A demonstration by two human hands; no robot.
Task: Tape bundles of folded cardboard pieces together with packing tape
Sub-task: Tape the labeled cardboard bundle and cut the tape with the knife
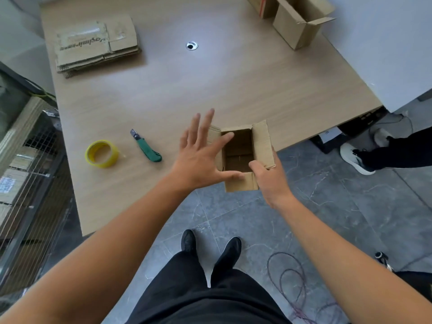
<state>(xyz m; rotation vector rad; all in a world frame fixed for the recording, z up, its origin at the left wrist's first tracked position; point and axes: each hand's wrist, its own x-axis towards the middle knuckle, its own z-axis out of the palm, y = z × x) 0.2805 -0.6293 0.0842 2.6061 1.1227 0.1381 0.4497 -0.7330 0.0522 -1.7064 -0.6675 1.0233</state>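
A small open cardboard box (240,150) sits at the table's near edge, its flaps up and its inside empty. My right hand (268,181) grips the box's right flap, thumb inside the opening. My left hand (201,153) is spread flat with fingers apart against the box's left side, thumb under the near flap. A yellow roll of packing tape (101,153) lies on the table to the left. A stack of flattened cardboard pieces (95,46) lies at the far left of the table.
A green utility knife (146,147) lies between the tape and the box. Open cardboard boxes (297,22) stand at the far right. The wooden table (210,85) has a cable hole (192,45). Another person's shoes (357,157) are at right; wires (289,284) lie on the floor.
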